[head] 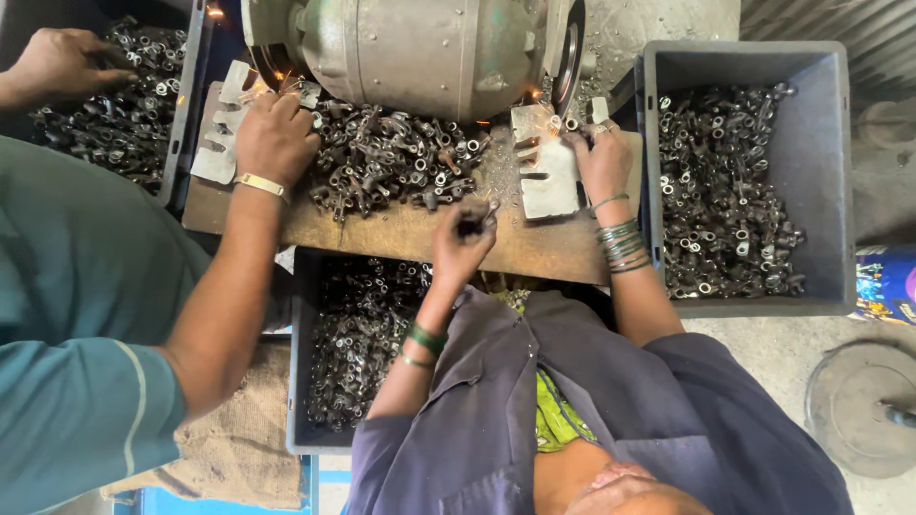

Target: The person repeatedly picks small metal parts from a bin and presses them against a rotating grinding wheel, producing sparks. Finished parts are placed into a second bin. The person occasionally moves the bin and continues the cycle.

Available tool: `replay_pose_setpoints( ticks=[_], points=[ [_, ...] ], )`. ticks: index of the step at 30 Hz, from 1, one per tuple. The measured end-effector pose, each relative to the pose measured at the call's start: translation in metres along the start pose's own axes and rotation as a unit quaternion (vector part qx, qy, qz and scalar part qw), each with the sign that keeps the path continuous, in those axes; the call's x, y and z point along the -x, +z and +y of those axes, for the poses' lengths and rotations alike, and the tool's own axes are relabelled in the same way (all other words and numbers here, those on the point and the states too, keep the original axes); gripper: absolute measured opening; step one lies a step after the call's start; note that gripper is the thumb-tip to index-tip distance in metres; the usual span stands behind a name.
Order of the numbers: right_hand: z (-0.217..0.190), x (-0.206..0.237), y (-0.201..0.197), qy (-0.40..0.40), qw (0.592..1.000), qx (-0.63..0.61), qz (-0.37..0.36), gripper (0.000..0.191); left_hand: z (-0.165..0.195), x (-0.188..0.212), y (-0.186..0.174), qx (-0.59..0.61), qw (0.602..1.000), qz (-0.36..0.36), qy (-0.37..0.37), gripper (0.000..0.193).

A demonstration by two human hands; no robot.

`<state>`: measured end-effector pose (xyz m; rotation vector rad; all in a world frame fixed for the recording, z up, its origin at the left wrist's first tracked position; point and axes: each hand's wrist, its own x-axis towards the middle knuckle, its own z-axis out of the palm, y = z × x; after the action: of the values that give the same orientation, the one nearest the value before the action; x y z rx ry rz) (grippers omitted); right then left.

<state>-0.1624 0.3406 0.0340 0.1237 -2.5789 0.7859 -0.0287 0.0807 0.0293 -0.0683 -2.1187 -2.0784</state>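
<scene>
- Pinching a small dark metal part [474, 221] between thumb and fingertips, the left hand [463, 243] hangs over the counter [410, 238], on the near side of the bench grinder [420, 48]. There the part is close to the loose heap of parts [391, 157] below the grinder.
- The right hand [603, 162] is at the grinder's right end, fingers pressed together on a ring piece [572, 124]. It holds the piece against the grinding wheel [572, 48], and sparks show there. The hand leans on a pale metal rest plate [553, 186], which seems to steady it.
- A co-worker's hand [277, 133] is closed at the grinder's left end, also with sparks. That person's other hand [57, 62] lies in a dark bin [186, 105] further left.
- A grey bin [830, 172] half full of parts stands right of the grinder, within the right hand's reach. Another bin [298, 381] sits under the counter's near edge.
- A blue printed container [887, 281] shows at the far right, beyond the grey bin; its print is too cut off to make out.
- Brown sacking [239, 439] lies lower left of the grinder, and a round metal disc [859, 405] lower right, on the floor.
</scene>
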Motion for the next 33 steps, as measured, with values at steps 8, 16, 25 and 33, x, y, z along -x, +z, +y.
replay_pose_setpoints(
  ticks=[8,16,25,33],
  points=[
    [0.006,0.001,0.009,0.004,0.999,0.049,0.004,0.028,0.019,0.028,-0.038,0.168,0.969,-0.020,-0.182,0.053],
    [-0.031,0.008,0.001,-0.137,0.985,0.081,-0.058,0.017,0.068,0.016,-0.061,0.047,0.996,0.029,-0.070,0.055],
    [-0.110,0.069,-0.038,-0.130,0.934,-0.273,-0.193,0.033,0.093,-0.016,-0.025,-0.185,0.977,-0.107,0.012,0.077],
    [-0.005,0.028,-0.026,0.004,0.993,-0.104,-0.057,0.033,0.023,-0.049,-0.005,-0.613,0.770,-0.064,0.166,0.029]
  ],
)
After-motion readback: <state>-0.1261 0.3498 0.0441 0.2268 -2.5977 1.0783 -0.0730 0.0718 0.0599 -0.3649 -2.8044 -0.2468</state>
